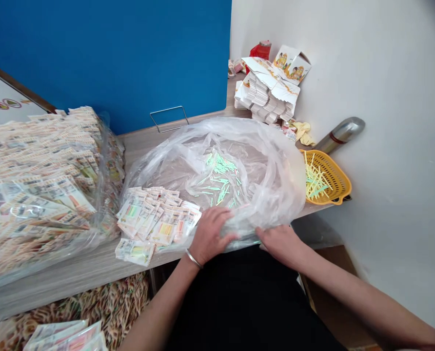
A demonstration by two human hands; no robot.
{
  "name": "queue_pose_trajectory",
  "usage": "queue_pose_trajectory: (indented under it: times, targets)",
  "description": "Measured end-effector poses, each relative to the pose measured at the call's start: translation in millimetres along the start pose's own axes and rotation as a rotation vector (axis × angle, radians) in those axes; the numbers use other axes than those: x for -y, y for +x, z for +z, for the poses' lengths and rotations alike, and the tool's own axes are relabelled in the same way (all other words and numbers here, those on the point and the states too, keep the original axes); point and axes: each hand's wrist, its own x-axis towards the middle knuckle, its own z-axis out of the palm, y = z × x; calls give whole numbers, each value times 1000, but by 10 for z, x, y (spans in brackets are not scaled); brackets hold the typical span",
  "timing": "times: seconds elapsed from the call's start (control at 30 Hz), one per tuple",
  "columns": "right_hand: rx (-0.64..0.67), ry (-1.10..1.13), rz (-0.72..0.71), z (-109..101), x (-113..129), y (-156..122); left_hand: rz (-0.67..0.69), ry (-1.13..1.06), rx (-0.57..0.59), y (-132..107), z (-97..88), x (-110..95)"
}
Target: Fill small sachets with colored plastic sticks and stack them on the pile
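A large clear plastic bag (pixel 276 195) lies spread with its mouth open on the counter in front of me. Small green sticks (pixel 221 165) are scattered inside it, with a few yellow and pink ones among them. My left hand (pixel 213 231) is closed on the bag's near edge, its fingers over the plastic and thumb toward me. Farther right along that same edge, my right hand (pixel 281 243) pinches the film. Just left of my left hand is a loose pile of small printed sachets (pixel 159 219), with coloured contents showing through.
At left stands a big clear bag full of sachets (pixel 49 180). A yellow basket (pixel 336 180) with pale sticks sits at the right by the wall. Folded white cartons (pixel 268 92) are stacked behind. A blue panel (pixel 111 58) borders the counter (pixel 71 278); more sachets (pixel 67 336) lie below.
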Motion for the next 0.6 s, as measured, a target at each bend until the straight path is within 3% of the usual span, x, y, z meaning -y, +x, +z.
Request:
queue_pose_trajectory:
  times: [0.07,0.17,0.23,0.3,0.37,0.43,0.47,0.6]
  targets:
    - [8,-40,-6,-11,-39,0,105,82,130,-88,33,-111]
    - [-199,-10,-27,-398,-140,95,80,83,181,-85,7,-179]
    - [-400,-4,32,-793,-183,208,-91,-32,101,30,-91,-112]
    - [-639,50,101,-1141,-191,318,-378,-221,-31,209,-230,40]
    - [-854,151,114,-1326,-168,388,-658,-488,-188,396,-363,238]
    - [-943,266,65,-1298,-125,421,-796,-754,-311,538,-442,428]
    - [-919,308,37,-1212,-102,436,-830,-856,-330,583,-454,506]
    - [-577,231,79,-693,-71,588,-967,-1222,-173,605,-389,656]
